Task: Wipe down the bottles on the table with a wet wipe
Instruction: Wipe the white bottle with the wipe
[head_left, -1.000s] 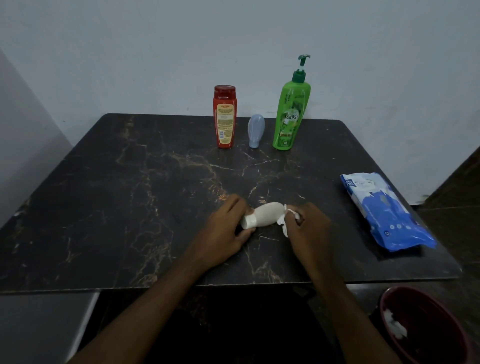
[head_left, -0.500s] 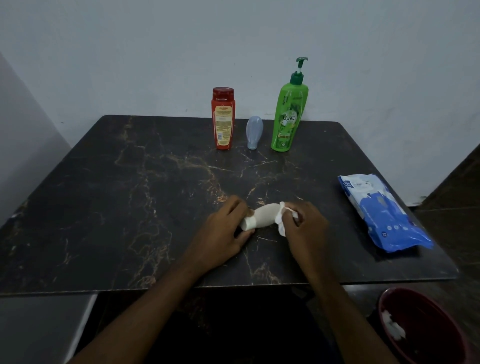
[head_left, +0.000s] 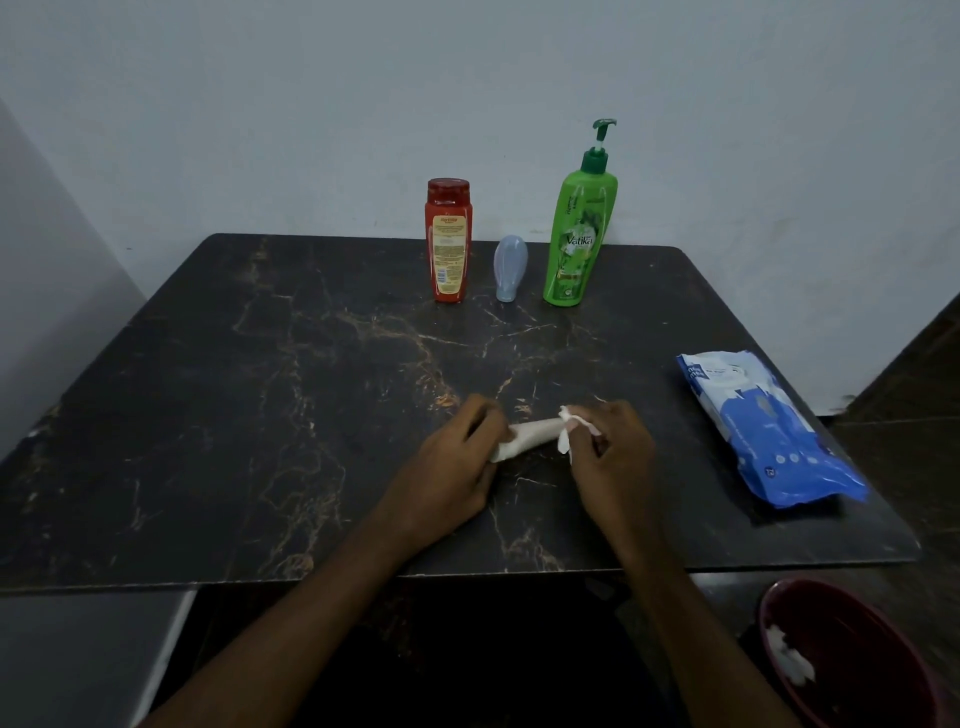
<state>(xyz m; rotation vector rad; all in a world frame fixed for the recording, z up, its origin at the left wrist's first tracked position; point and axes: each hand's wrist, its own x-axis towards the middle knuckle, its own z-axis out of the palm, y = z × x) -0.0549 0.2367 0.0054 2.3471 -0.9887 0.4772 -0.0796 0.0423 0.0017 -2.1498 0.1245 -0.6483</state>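
A small white tube-shaped bottle (head_left: 532, 435) lies on its side near the front middle of the dark marble table (head_left: 260, 415). My left hand (head_left: 457, 467) grips its left end. My right hand (head_left: 613, 457) pinches a white wet wipe (head_left: 571, 422) against the bottle's right end. At the back stand a red bottle (head_left: 448, 240), a small grey-blue bottle (head_left: 510, 267) set cap down, and a tall green pump bottle (head_left: 579, 228).
A blue and white pack of wet wipes (head_left: 763, 426) lies at the table's right edge. Below the front right corner a dark red bin (head_left: 852, 654) holds a crumpled white wipe. Walls stand close behind and to the left.
The white bottle has tilted, its right end now raised a little farther from me. My right hand and the wipe have shifted slightly along that end. The left hand stays put.
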